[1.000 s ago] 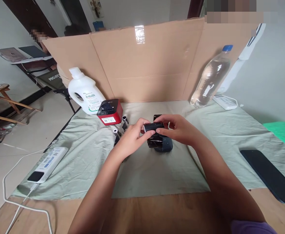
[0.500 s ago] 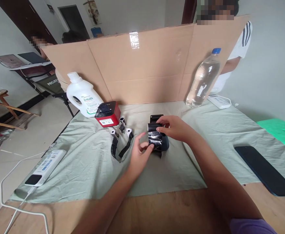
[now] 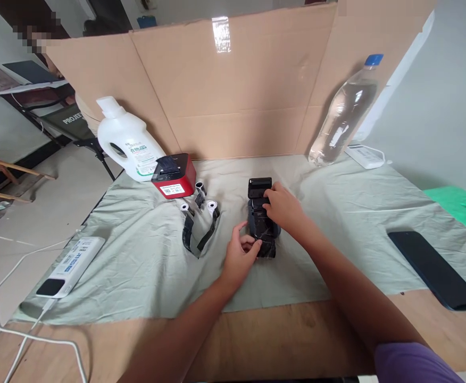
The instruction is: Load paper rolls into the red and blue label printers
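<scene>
A small dark handheld printer (image 3: 276,230) lies on the cloth with its black lid (image 3: 259,187) flipped up at the far end. A black paper strip (image 3: 265,246) runs over its body toward me, coming from a roll in the compartment that is mostly hidden by fingers. My right hand (image 3: 286,208) has its fingertips closed on the roll just below the lid. At the near left corner, my left hand (image 3: 241,250) pinches the strip's edge between thumb and fingers. To the left lie small white-cored rolls (image 3: 212,205) with black strips trailing from them.
A red box-shaped device (image 3: 181,178) and a white detergent bottle (image 3: 131,143) stand at back left, a water bottle (image 3: 347,117) at back right. Cardboard (image 3: 233,96) closes off the rear. A white power strip (image 3: 71,266) lies left, a dark phone (image 3: 432,268) right.
The black roll has gone from above the printer down into its compartment, and the strip now lies along the body. Both hands moved with it. My view has tilted downward.
</scene>
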Action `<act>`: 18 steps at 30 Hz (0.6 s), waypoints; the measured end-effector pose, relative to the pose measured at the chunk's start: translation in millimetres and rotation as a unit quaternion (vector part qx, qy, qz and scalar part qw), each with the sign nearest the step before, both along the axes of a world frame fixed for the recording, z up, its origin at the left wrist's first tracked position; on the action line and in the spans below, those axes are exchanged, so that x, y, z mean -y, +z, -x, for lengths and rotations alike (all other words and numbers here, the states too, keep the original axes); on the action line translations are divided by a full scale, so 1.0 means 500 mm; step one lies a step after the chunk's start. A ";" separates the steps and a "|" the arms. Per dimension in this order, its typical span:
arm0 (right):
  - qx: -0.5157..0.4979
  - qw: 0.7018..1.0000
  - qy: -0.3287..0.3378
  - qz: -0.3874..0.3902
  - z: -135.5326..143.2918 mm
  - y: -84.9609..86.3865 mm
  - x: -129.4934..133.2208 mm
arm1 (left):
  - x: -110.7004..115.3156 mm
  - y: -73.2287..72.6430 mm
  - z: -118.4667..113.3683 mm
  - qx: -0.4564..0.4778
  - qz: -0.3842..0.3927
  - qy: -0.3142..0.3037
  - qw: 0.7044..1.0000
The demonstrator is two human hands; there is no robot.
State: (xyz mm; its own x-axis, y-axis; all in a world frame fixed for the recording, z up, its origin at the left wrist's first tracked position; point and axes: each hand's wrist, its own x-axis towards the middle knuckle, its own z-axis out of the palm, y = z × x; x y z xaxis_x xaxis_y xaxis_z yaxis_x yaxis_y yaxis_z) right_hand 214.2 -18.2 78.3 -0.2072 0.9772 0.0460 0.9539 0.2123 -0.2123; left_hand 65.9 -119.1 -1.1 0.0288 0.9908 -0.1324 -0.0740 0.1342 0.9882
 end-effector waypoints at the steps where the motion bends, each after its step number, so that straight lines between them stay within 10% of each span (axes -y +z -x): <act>1: -0.001 1.000 0.001 0.002 0.000 -0.002 -0.001 | -0.001 -0.001 0.000 0.000 -0.001 0.000 1.000; 18: -0.029 0.999 -0.041 0.015 -0.005 -0.034 -0.022 | -0.009 -0.011 0.001 -0.027 -0.026 -0.012 0.999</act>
